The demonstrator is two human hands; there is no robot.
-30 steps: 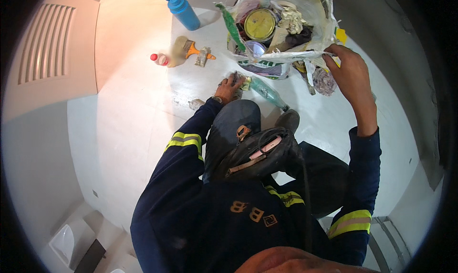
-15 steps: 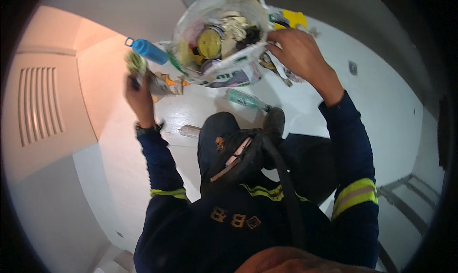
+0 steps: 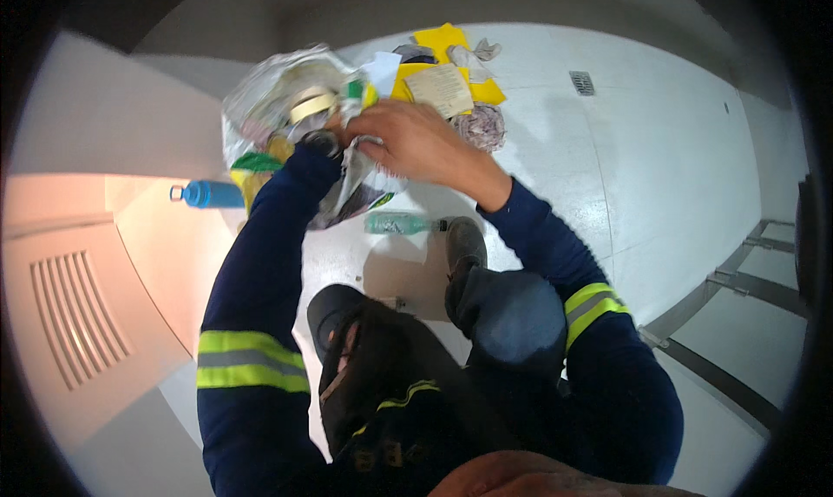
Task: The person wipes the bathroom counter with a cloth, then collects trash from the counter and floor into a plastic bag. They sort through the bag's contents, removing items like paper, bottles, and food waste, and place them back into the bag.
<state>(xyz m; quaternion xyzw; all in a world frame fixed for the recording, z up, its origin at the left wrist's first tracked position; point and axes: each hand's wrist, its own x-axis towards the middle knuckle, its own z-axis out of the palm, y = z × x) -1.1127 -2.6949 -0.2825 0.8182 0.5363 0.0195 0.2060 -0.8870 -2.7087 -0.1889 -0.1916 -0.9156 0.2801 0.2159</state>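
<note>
A white plastic bag (image 3: 247, 119) with coloured print stands at the upper left, its mouth gaping. My right hand (image 3: 412, 141) is closed on the near right part of its rim. My left hand (image 3: 341, 125) reaches into the mouth, a dark watch (image 3: 322, 142) on its wrist. The bag's edge and my right hand hide its fingers, so what they hold does not show. Beside it inside the bag lies a roll of cream tape (image 3: 312, 105), with a yellowish round item (image 3: 280, 146) near my sleeve.
A blue bottle (image 3: 208, 194) lies left of the bag. A clear greenish bottle (image 3: 403, 223) lies by my shoe (image 3: 466, 241). Past the bag are yellow sheets (image 3: 441, 41), a printed paper (image 3: 439, 90) and a bundled rag (image 3: 480, 127). A floor drain (image 3: 582, 83) is farther right.
My left hand has gone from beside the bag, where it held a pale green bundle, into the bag's mouth. My right hand stays at the rim. The view has shifted, putting the bag farther left.
</note>
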